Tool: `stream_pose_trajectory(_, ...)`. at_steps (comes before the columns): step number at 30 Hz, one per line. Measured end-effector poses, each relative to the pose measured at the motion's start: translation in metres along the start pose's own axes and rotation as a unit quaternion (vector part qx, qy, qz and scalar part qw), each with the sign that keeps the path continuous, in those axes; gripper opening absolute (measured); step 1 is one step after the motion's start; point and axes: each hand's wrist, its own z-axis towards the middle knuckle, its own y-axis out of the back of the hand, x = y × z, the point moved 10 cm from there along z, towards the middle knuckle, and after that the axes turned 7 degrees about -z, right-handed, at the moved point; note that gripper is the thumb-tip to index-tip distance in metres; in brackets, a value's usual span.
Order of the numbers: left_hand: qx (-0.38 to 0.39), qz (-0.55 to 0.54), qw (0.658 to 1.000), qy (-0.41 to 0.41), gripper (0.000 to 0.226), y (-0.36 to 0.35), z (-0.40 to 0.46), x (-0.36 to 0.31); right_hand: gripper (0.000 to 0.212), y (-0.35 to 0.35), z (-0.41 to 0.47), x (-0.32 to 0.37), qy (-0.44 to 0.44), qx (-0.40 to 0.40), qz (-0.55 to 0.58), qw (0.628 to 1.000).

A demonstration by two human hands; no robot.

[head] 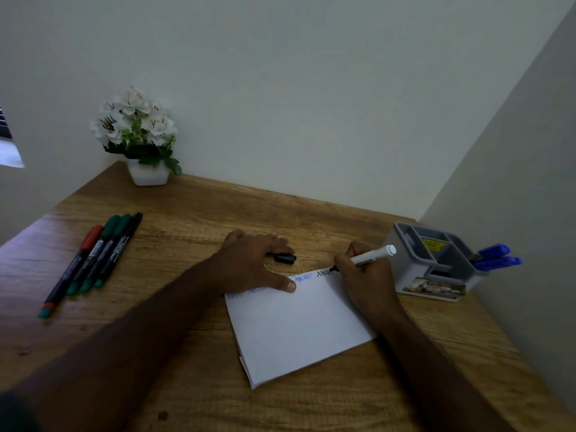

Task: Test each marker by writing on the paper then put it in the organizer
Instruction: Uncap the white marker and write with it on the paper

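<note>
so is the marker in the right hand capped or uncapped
Uncapped: the marker shows its bare black tip on the paper, and a black cap lies nearby.

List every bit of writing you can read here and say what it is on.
"ABCD", black, on the paper, by the tip of the marker held in the right hand.
"ABCD...", blue, on the paper, written three times by the left hand; later letters blurred.
Yellow label in the organizer: unreadable.
Print on the marker barrel and the markers on the desk: too small.
</note>
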Motion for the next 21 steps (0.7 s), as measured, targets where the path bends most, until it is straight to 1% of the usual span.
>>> stream_pose_trajectory(2,-0.004,0.001,1.0,-0.002,0.078,0.0012,0.0001,-0.0009,0.028,-0.0006,0.0004,0.0004,0.001,0.003,-0.007,1.0)
stream_pose_trajectory(9,-0.01,0.0,1.0,-0.002,0.083,0.0017,-0.0003,-0.0005,0.031,0.0018,-0.0004,-0.0013,-0.002,-0.001,0.001,1.0)
stream_pose_trajectory(13,-0.015,-0.005,1.0,-0.009,0.076,0.0022,0.0004,-0.0009,0.03,0.0031,-0.0012,0.0022,0.003,-0.004,0.012,1.0)
stream_pose_trajectory(21,-0.014,-0.007,1.0,-0.011,0.076,0.0012,0.001,0.0005,0.028,0.0007,-0.0004,0.0009,0.001,0.006,0.013,1.0)
